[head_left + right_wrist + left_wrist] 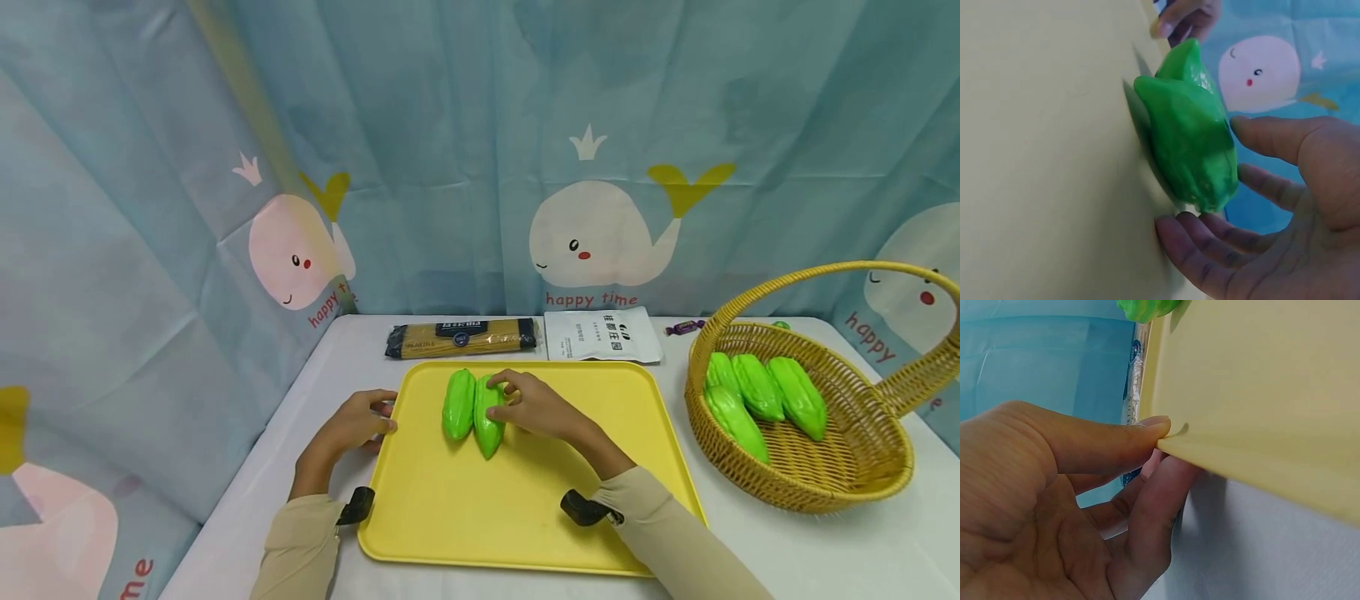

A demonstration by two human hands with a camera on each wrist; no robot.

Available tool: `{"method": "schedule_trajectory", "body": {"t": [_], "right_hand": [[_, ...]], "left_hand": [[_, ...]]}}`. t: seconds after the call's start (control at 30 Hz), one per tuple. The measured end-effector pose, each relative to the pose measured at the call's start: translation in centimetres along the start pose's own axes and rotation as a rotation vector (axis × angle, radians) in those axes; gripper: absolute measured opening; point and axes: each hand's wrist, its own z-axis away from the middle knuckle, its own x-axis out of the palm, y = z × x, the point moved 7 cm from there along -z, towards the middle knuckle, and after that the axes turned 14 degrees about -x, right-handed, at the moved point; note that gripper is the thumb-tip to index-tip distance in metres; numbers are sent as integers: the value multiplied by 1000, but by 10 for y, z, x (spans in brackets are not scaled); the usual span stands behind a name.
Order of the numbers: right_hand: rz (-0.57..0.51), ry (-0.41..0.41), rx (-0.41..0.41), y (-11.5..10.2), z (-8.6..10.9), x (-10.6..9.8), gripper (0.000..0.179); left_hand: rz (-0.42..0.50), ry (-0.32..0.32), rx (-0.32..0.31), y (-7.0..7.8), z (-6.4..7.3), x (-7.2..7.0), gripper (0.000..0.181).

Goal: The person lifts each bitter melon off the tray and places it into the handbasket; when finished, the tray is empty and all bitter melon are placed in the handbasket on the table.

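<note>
In the head view, a yellow tray [480, 521] lies on a white counter [345, 358]. Two glossy ribbed green fruits rest side by side in its far part, left of the middle. The person's right hand [540, 406] is at the right fruit [489, 437], just beside the left fruit [458, 404], while the left hand [360, 421] is at the tray's left rim. Beyond the far rim lie a spaghetti packet [491, 337] and a printed white pouch [566, 342]; to the right, a wicker basket [806, 458] holds more of the green fruits.

In the left wrist view, that hand's grip pinches the rim, thumb on top and fingers underneath. An upward pull there would probably tip the tray and set the rounded fruits rolling toward the right.

In the right wrist view, the grip is spread about the right fruit: thumb close along its side, fingers around its far end, with a gap at some fingertips. Whether the thumb presses on it cannot be told. Closing unevenly on so smooth a surface could make the fruit slip or swivel, and, being so close, it might knock its neighbour askew.
</note>
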Motion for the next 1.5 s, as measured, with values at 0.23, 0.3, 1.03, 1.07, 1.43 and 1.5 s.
{"method": "schedule_trajectory", "body": {"t": [0.23, 0.3, 1.03, 1.07, 1.43, 1.5], "right_hand": [[43, 76, 57, -6, -3, 2, 26], [54, 100, 75, -6, -3, 1, 25], [10, 101, 95, -35, 40, -36, 62], [22, 98, 90, -38, 43, -39, 62], [126, 99, 58, -52, 84, -79, 62], [131, 100, 47, -53, 90, -86, 61]], "left_hand": [[-3, 3, -1, 2, 1, 0, 60], [-2, 3, -5, 2, 1, 0, 60], [-7, 8, -9, 1, 1, 0, 60], [-8, 7, -6, 0, 1, 0, 60], [-12, 9, 0, 1, 2, 0, 60], [-14, 9, -3, 0, 2, 0, 60]]}}
